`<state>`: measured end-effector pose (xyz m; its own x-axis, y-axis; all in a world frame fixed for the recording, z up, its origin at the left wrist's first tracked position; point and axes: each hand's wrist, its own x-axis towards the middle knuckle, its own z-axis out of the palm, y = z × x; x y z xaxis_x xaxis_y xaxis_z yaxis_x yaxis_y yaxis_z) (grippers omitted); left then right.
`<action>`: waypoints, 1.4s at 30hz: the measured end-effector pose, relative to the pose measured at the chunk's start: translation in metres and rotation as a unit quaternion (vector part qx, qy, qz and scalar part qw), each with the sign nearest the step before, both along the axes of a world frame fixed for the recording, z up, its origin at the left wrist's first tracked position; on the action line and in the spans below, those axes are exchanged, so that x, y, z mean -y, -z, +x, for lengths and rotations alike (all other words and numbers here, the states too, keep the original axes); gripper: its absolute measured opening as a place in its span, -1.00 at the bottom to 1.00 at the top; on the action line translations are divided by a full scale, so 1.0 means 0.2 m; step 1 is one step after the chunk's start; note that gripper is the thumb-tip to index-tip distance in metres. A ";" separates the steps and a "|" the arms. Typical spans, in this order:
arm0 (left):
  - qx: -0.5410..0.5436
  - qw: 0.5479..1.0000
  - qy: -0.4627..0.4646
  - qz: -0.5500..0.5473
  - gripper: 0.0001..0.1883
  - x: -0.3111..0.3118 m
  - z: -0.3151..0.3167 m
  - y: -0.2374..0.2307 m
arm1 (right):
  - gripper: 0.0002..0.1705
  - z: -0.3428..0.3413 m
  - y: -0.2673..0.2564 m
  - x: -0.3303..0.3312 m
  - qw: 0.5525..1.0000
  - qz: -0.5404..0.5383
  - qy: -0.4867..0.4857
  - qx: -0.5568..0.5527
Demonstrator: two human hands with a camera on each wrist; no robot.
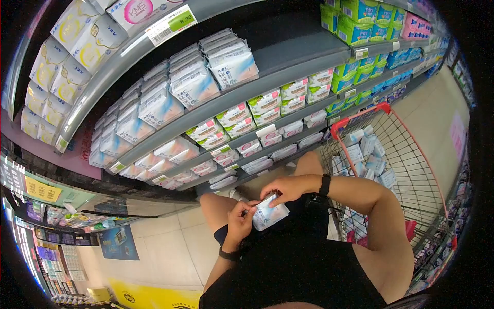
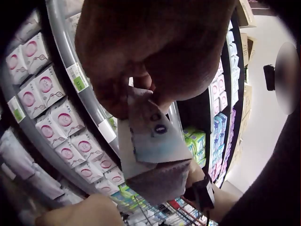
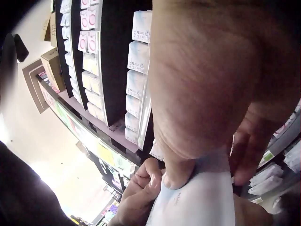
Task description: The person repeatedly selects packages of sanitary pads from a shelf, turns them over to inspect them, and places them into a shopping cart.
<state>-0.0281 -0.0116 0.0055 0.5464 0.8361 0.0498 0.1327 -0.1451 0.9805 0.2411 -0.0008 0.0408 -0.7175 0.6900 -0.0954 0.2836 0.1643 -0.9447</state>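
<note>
Both hands hold a white and pale blue pack of sanitary pads (image 1: 270,213) over the lap of the squatting person. My left hand (image 1: 240,222) pinches its upper left corner between thumb and fingers. My right hand (image 1: 290,189) grips the top edge from the other side. In the right wrist view, the right thumb presses on the printed face of the pack (image 3: 200,202), close to the left hand's fingertips (image 3: 153,181). The left wrist view shows the pack (image 2: 160,141) hanging below the left hand (image 2: 155,52), its folded end facing the camera.
A shopping cart (image 1: 432,170) holding several similar packs (image 1: 378,165) stands at the right. Ahead, curved shelves carry rows of white and blue packs (image 1: 159,103), with green packs (image 1: 355,26) further right. A price tag (image 1: 172,24) hangs on the upper shelf edge. Tiled floor (image 1: 164,252) lies at the left.
</note>
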 end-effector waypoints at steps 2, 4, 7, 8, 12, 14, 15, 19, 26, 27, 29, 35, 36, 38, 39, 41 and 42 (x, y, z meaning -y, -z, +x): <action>0.005 1.000 -0.010 -0.008 -0.88 -0.01 0.00 0.01 | -0.54 0.00 0.01 -0.01 1.000 0.015 0.009 -0.008; 0.018 0.998 -0.022 -0.050 -0.83 -0.03 -0.01 0.04 | -0.55 0.00 0.02 -0.01 0.998 0.056 0.024 -0.012; 0.055 0.989 -0.132 0.042 -0.62 -0.02 0.04 0.03 | -0.55 0.01 -0.02 -0.03 0.999 0.033 0.040 0.000; 0.063 0.990 -0.125 0.008 -0.56 -0.02 0.05 0.04 | -0.56 0.01 -0.02 -0.04 0.998 0.031 0.061 -0.006; 0.047 0.990 -0.082 -0.105 -0.39 -0.03 0.04 0.06 | -0.59 -0.03 -0.02 -0.03 0.989 0.016 0.137 -0.048; -0.033 0.991 -0.031 -0.123 -0.41 -0.04 0.03 0.07 | -0.60 -0.05 0.00 -0.02 0.985 0.042 0.159 -0.055; -0.008 0.993 -0.053 -0.102 -0.41 -0.03 0.05 0.08 | -0.59 -0.06 0.01 -0.03 0.983 0.073 0.164 -0.048; -0.055 0.993 -0.099 0.017 -0.40 -0.03 0.08 0.08 | -0.55 -0.09 0.07 -0.01 0.977 0.107 0.187 -0.002; -0.234 0.958 -0.053 0.159 -0.42 0.02 0.18 -0.02 | -0.36 -0.19 0.17 0.04 0.967 0.139 0.209 0.050; -0.221 0.961 -0.044 0.158 -0.42 0.04 0.21 -0.08 | -0.37 -0.17 0.15 0.01 0.971 0.125 0.196 0.054; -0.181 0.962 -0.023 0.201 -0.35 0.05 0.22 -0.08 | -0.42 -0.10 0.08 -0.02 0.976 0.111 0.182 0.050; -0.095 0.989 -0.002 0.117 -0.30 0.02 0.08 0.01 | -0.41 0.28 -0.30 -0.19 0.883 0.317 0.340 0.057; -0.089 0.990 0.002 0.105 -0.33 0.02 0.05 0.04 | -0.38 0.36 -0.39 -0.22 0.847 0.362 0.383 0.075; -0.072 0.995 0.011 0.073 -0.49 0.03 0.00 0.11 | -0.32 0.43 -0.72 -0.23 0.757 0.415 0.493 0.112; -0.082 0.994 0.024 0.062 -0.52 0.03 -0.04 0.14 | -0.30 0.46 -0.86 -0.24 0.731 0.425 0.527 0.083; -0.097 0.992 0.047 0.064 -0.58 0.03 -0.08 0.16 | -0.29 0.57 -1.05 -0.34 0.637 0.535 0.545 0.104; -0.102 0.990 0.058 0.074 -0.60 0.04 -0.09 0.15 | -0.30 0.64 -1.10 -0.40 0.558 0.624 0.525 0.155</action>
<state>-0.0461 -0.0195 -0.0251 0.6490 0.7594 0.0458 0.2999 -0.3107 0.9020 0.3699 0.0794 0.2606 0.0622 0.3829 0.9217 0.9601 0.2293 -0.1601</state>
